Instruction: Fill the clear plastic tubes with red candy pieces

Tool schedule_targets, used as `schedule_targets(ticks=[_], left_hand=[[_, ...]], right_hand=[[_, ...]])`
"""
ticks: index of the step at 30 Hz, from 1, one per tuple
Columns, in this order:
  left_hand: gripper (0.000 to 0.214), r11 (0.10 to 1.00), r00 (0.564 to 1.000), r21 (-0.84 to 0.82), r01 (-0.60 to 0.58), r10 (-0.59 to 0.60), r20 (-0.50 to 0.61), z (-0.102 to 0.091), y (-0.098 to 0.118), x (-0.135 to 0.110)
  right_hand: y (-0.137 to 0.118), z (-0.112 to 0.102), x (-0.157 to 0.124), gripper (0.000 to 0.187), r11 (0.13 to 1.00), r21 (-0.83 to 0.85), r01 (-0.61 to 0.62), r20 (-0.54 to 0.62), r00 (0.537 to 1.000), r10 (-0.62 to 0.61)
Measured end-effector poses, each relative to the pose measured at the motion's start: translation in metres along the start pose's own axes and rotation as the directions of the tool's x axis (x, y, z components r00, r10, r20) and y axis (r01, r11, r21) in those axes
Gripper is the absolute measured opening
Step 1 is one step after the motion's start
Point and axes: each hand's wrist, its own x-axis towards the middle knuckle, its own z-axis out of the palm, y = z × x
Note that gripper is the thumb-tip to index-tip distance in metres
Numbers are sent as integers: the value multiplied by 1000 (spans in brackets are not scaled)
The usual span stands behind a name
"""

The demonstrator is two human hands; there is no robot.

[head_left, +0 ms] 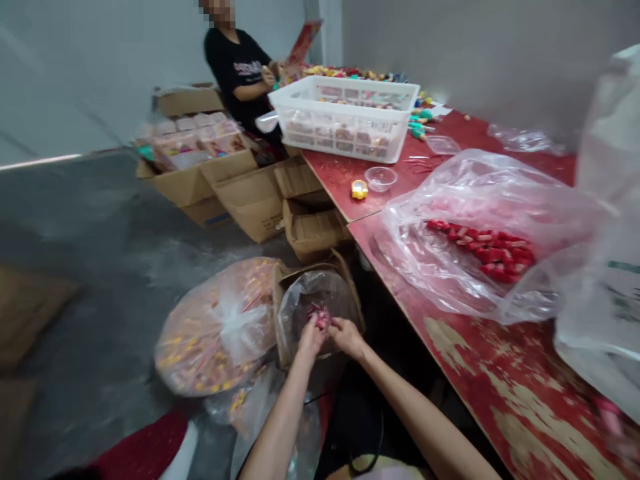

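Note:
Both my hands meet above an open cardboard box (356, 293) lined with a clear plastic bag (295, 303). Between them is a small cluster of pink and dark red pieces (320, 316), too small and blurred to name. My left hand (312, 337) closes on the cluster from the left. From the right, my right hand (347, 336) pinches at it with thumb and fingers. Left of the box lies a big tied clear bag (200, 333) full of orange and yellow pieces.
The red table (480, 373) runs along my right, bearing an open plastic bag (450, 280) of red pieces (500, 253), a white basket (345, 143), a yellow item (359, 190) and a clear tub (381, 179). More cartons (255, 207) line its edge. A person (240, 73) works behind them.

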Motion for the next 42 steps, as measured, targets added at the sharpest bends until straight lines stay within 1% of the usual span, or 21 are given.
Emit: schedule_targets(ticks=[4,6,8,10,12,13,14,16,18,19,21,24,27,29,31,33,34,36,38,40,42], left_hand=[[13,992,999,123,6,-1,-34,9,7,-6],[9,979,1000,204,-16,21,-21,25,5,-3],[5,961,995,258,-95,91,29,46,-3,-2],[7,937,976,276,-213,191,105,67,-15,-10],[16,902,940,279,-330,288,183,85,-28,-28],[21,877,917,284,-387,333,221,92,-35,-39],[24,843,887,295,-449,380,263,99,-40,-53],[31,741,803,330,-584,470,366,110,-52,-81],[36,610,703,365,-703,521,484,117,-63,-108],[38,545,656,376,-749,529,538,119,-69,-120],[38,440,566,365,-820,532,630,122,-82,-139],[33,365,463,310,-878,483,743,124,-100,-154],[25,360,398,253,-898,417,817,124,-113,-162],[23,390,389,236,-890,379,840,125,-117,-167],[24,423,392,232,-876,346,852,127,-119,-173],[25,431,395,237,-871,326,859,129,-119,-178],[25,428,395,241,-871,320,861,129,-119,-180],[24,413,398,256,-874,305,865,130,-119,-182],[24,401,406,280,-872,275,871,130,-119,-181],[24,402,425,307,-863,246,871,131,-120,-180],[25,412,450,328,-850,242,860,135,-121,-179]], right_hand=[[-15,-18,-43,13,998,-60,29,-49,998,-32],[-15,-34,-66,12,979,-161,124,-65,989,-136],[-10,-54,-94,13,929,-298,218,-109,959,-260],[1,-77,-131,13,880,-418,225,-238,908,-345],[17,-103,-174,15,852,-503,146,-441,804,-398],[27,-117,-195,17,845,-531,70,-558,721,-410],[38,-132,-216,20,839,-543,-37,-674,615,-409],[63,-162,-253,25,810,-475,-344,-863,364,-351],[88,-189,-280,27,731,-304,-611,-953,193,-235],[100,-200,-290,27,679,-210,-704,-978,139,-158],[120,-214,-299,25,587,-95,-804,-994,105,-17],[139,-219,-298,24,545,-112,-831,-987,157,37],[143,-214,-292,29,633,-227,-740,-968,243,-64],[135,-210,-294,32,728,-316,-609,-932,341,-120],[120,-209,-298,33,768,-373,-521,-873,477,-100],[101,-211,-299,33,714,-418,-561,-789,615,21],[91,-213,-298,33,659,-445,-606,-745,659,104],[73,-216,-289,32,569,-493,-658,-666,706,239],[61,-219,-276,25,556,-507,-658,-600,733,321],[59,-219,-265,24,559,-505,-658,-562,742,365],[64,-219,-262,25,541,-506,-672,-576,730,368]])
